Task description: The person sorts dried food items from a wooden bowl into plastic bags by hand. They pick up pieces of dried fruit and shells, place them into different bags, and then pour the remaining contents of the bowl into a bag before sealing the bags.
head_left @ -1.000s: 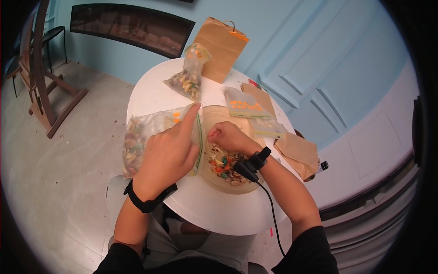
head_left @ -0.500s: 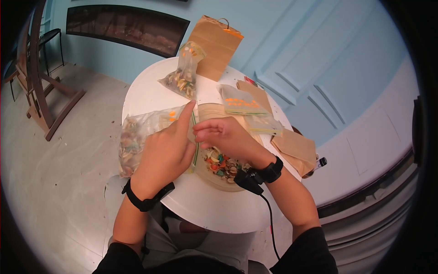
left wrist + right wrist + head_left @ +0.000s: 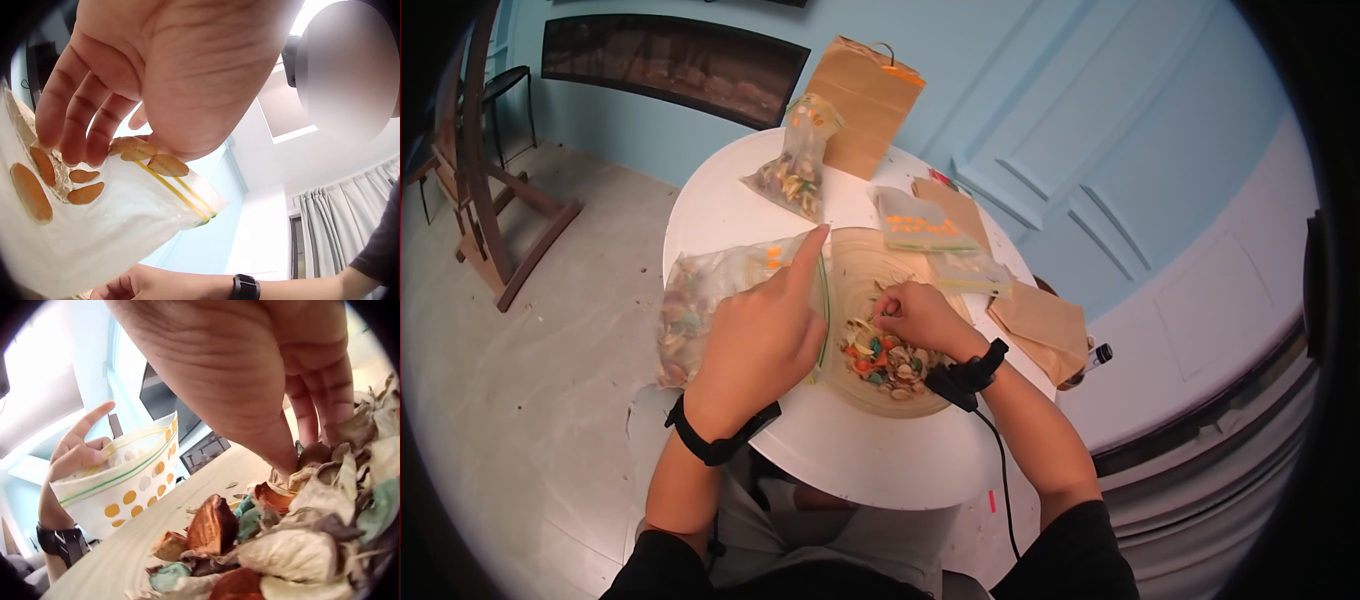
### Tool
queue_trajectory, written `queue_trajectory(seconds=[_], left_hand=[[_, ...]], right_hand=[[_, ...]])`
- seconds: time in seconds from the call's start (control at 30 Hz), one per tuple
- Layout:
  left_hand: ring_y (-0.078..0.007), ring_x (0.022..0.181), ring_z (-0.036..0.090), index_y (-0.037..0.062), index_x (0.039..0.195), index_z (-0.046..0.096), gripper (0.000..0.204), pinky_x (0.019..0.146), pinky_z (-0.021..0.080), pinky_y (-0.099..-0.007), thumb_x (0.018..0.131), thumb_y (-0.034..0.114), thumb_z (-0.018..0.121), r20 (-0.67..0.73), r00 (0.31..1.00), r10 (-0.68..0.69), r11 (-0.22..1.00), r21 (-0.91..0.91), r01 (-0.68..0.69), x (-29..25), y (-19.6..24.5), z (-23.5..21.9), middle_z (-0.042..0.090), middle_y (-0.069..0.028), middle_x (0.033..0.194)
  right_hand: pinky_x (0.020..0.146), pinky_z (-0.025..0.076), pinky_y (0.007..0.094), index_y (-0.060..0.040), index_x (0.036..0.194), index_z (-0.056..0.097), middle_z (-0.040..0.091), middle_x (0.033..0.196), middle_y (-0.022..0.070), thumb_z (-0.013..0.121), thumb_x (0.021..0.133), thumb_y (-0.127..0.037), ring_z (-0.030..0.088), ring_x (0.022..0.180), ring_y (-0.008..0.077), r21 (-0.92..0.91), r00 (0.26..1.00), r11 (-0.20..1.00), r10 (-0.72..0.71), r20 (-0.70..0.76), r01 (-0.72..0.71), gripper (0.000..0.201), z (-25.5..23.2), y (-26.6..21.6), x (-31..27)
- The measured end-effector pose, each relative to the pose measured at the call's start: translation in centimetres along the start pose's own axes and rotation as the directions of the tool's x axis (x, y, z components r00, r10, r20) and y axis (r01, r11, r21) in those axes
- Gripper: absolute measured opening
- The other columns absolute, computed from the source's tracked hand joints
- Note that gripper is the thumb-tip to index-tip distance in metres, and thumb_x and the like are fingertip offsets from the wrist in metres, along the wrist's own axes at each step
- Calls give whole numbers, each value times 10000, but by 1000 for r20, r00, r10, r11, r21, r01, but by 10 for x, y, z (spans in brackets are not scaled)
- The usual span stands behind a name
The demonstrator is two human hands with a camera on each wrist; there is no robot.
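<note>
My left hand [image 3: 762, 335] holds the rim of a clear zip bag [image 3: 735, 265] with orange oval prints, its index finger pointing straight out. The left wrist view shows the other fingers curled at the printed bag [image 3: 125, 212], near its yellow zip strip. Colourful potpourri [image 3: 890, 362] lies heaped in a round, shallow wooden tray [image 3: 862, 262]. At the heap's far side my right hand [image 3: 925, 318] pinches some of it between thumb and fingers. Up close, those fingertips dip among dried petals and orange, green and cream pieces [image 3: 294, 550].
A filled zip bag [image 3: 795, 180] stands at the back beside a brown paper bag [image 3: 865, 105]. Flat printed zip bags [image 3: 925, 220] and folded brown paper bags [image 3: 1040, 325] lie along the right of the white round table [image 3: 850, 475]. A cable hangs from my right wrist camera.
My right hand moved left to the bag's mouth with fingers spread, then came back right and down onto the potpourri, fingers drawn together. My left hand keeps its hold on the bag.
</note>
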State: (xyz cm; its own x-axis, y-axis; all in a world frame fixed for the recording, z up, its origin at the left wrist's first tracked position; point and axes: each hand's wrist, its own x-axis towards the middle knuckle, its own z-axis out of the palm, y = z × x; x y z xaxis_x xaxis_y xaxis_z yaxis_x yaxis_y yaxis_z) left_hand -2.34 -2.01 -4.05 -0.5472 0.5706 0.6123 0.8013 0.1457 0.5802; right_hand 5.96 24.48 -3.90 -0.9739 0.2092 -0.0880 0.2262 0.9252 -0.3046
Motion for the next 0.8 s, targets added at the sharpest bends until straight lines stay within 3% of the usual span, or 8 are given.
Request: queue_trajectory(seconds=[0.2,0.3,0.4,0.5,0.6,0.7,0.8], left_hand=[[-334,704,659,28,1540,329,765,636,514,-437,823,39,596,-6,1000,27,999,29,-27,-2,-2,0,654,-145,823],[-333,701,661,28,1539,332,768,632,517,-436,818,39,597,1,1000,25,999,35,-25,-1,-3,1,655,-142,817],[-331,696,664,30,1538,335,771,628,519,-433,813,41,599,3,999,32,999,43,-32,-1,-5,2,655,-139,811],[-329,692,666,33,1538,337,773,624,521,-430,811,42,600,-1,999,36,998,47,-36,-1,-6,4,656,-137,806],[-326,691,667,35,1538,339,773,622,522,-429,810,41,601,-3,999,34,998,47,-34,-1,-5,3,657,-137,806],[-324,691,669,36,1537,341,771,621,522,-428,811,39,601,4,1000,30,999,44,-31,-1,-4,2,658,-137,807],[-321,692,671,36,1537,344,769,622,522,-428,812,39,601,11,1000,28,999,40,-29,-2,-4,2,659,-138,810]], right_hand=[[680,527,289,-9,920,733,711,806,60,790,834,-160,664,741,141,307,996,947,87,24,-90,184,9,9,7],[666,514,254,9,918,719,701,812,32,777,860,-151,640,739,100,524,987,837,146,66,-159,179,9,13,9],[660,505,232,5,922,714,689,814,14,762,878,-140,623,738,71,534,963,802,234,132,-268,160,-2,5,6],[676,521,255,12,944,704,689,816,28,768,870,-158,635,740,105,495,968,835,243,59,-240,196,-2,14,9],[704,515,242,13,1093,681,674,907,41,784,888,-219,619,790,109,272,987,951,158,-13,-148,325,-3,20,11],[780,547,317,35,1157,672,690,1015,141,783,843,-232,669,847,211,240,998,970,49,-35,-39,426,-4,20,9],[806,543,327,19,1218,661,675,1076,161,787,831,-240,667,890,213,206,999,978,-11,48,1,482,-5,15,13]])
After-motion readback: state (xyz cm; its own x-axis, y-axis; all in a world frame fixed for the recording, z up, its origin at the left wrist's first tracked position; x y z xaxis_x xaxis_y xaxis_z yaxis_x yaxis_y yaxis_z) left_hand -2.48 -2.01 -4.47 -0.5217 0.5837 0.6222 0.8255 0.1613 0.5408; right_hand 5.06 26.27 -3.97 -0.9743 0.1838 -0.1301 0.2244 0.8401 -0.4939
